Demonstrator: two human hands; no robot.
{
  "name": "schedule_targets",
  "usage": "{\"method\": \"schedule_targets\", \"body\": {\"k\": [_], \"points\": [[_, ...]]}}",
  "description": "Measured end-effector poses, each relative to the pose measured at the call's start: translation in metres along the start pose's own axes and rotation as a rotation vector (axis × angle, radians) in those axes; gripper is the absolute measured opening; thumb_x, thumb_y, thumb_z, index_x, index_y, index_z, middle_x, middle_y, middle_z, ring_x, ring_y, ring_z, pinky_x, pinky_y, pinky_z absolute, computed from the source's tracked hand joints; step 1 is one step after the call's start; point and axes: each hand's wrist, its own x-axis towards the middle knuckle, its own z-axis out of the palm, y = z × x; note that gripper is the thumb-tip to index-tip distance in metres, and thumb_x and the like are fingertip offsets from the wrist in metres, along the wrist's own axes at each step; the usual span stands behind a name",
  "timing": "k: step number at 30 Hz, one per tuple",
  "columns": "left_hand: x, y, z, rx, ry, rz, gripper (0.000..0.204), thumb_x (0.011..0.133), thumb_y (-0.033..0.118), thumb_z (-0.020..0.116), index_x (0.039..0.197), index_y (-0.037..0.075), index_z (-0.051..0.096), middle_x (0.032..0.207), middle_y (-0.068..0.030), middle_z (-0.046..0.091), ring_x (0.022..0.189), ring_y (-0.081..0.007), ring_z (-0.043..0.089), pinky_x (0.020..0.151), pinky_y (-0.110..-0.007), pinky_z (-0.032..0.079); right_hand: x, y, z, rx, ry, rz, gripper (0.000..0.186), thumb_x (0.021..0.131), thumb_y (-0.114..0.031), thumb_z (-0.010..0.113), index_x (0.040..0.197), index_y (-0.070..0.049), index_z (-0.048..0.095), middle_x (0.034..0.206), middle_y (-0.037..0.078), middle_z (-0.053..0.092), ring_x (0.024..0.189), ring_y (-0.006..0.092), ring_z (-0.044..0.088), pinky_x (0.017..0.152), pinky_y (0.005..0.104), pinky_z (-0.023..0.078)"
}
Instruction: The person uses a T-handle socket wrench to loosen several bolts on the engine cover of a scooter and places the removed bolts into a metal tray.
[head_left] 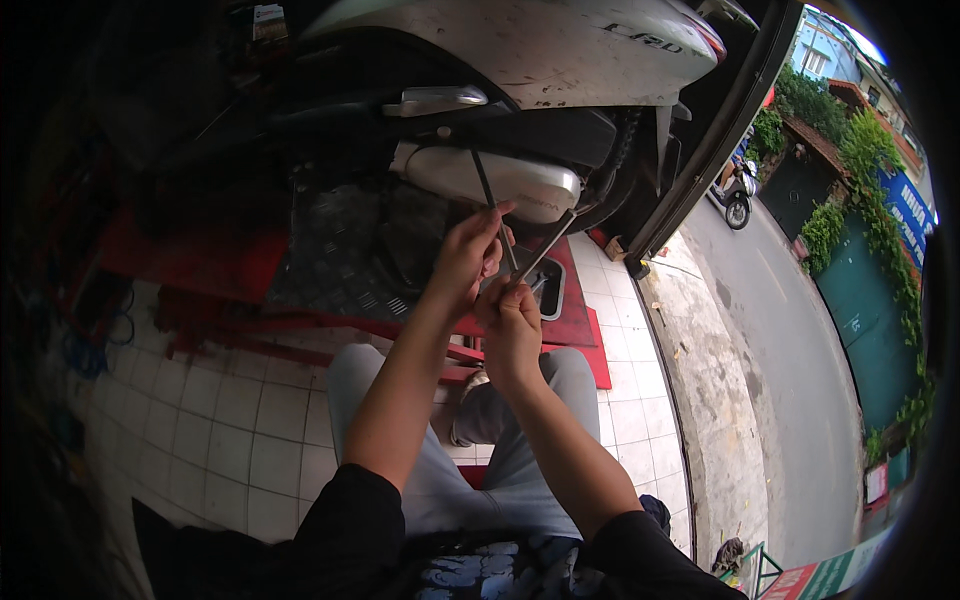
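A scooter [590,60] with pale, scuffed body panels stands in front of me. On its side is a silver muffler cover [500,182]. My left hand [470,255] is closed, its thumb and index finger at a dark metal rod [482,172] whose upper end reaches the muffler area. Just below and to the right, my right hand [512,320] is wrapped around the lower end of a silver metal rod [545,245], which slants up to the muffler's rear end. Both rods meet in a V at my right fist; whether they form one tool I cannot tell.
The scooter stands on a red lift platform [590,345] with a dark tread plate [340,250]. A metal tray [550,300] holding tools lies beyond my right hand. White floor tiles [240,410] surround my legs. To the right, a road [790,330] carries a passing scooter [738,195].
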Motion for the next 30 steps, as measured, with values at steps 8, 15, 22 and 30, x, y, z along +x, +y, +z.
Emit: {"method": "schedule_targets", "body": {"k": [8, 15, 22, 30], "points": [[0.001, 0.002, 0.001, 0.039, 0.023, -0.006, 0.039, 0.105, 0.03, 0.057, 0.13, 0.001, 0.061, 0.082, -0.0005, 0.06, 0.052, -0.0011, 0.038, 0.048, -0.018, 0.031, 0.001, 0.006, 0.001, 0.058, 0.022, 0.0, 0.037, 0.11, -0.039, 0.04, 0.093, -0.008, 0.051, 0.078, -0.001, 0.042, 0.072, 0.0121, 0.036, 0.07, 0.0273, 0.033], [-0.002, 0.012, 0.002, 0.06, 0.057, -0.022, 0.038, 0.105, 0.03, 0.057, 0.129, 0.001, 0.062, 0.082, 0.0, 0.06, 0.052, -0.0009, 0.038, 0.047, -0.018, 0.031, 0.002, 0.0, 0.006, 0.097, -0.039, 0.083, 0.036, 0.11, -0.038, 0.039, 0.095, -0.008, 0.051, 0.078, -0.001, 0.042, 0.073, 0.0123, 0.037, 0.072, 0.0275, 0.033], [-0.003, 0.018, 0.001, 0.07, 0.049, -0.015, 0.037, 0.105, 0.03, 0.056, 0.128, 0.001, 0.063, 0.081, 0.001, 0.06, 0.05, -0.0004, 0.038, 0.045, -0.019, 0.029, 0.005, 0.0, 0.007, 0.138, -0.056, 0.124, 0.034, 0.11, -0.037, 0.039, 0.098, -0.007, 0.05, 0.079, -0.001, 0.043, 0.075, 0.0131, 0.037, 0.074, 0.0288, 0.033], [-0.007, 0.036, -0.006, 0.141, 0.021, -0.025, 0.046, 0.105, 0.032, 0.055, 0.134, -0.003, 0.056, 0.073, 0.0075, 0.047, 0.05, 0.0014, 0.035, 0.044, -0.017, 0.028, 0.009, -0.006, 0.022, 0.114, -0.166, 0.213, 0.029, 0.111, -0.03, 0.039, 0.099, -0.007, 0.052, 0.082, 0.0, 0.046, 0.074, 0.0127, 0.039, 0.073, 0.027, 0.034]]}}
